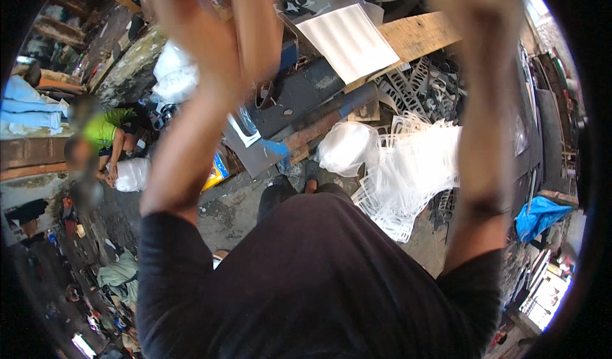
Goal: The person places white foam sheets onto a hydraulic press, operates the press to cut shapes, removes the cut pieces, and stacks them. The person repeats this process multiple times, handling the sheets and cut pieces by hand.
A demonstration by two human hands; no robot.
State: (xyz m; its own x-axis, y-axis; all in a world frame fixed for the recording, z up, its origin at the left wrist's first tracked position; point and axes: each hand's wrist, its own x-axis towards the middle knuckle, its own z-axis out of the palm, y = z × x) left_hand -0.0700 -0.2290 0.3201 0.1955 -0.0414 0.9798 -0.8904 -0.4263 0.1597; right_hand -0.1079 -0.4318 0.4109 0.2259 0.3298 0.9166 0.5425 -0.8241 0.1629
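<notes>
Both my arms are raised close to the camera and smeared by motion. My left hand is at the upper left, with its fingertips cut off by the top edge. My right hand runs out of the top at the upper right, its fingers hidden. Between and beyond them a white sheet with faint grey bands lies tilted on the work table, partly over a wooden plank. Whether either hand touches anything does not show.
White cut-out sheet scraps heap on the right, beside a stuffed white bag. Dark cut-out scraps lie above them. At left, a person in a bright green shirt bends over a clear plastic bundle. A blue tarp hangs far right.
</notes>
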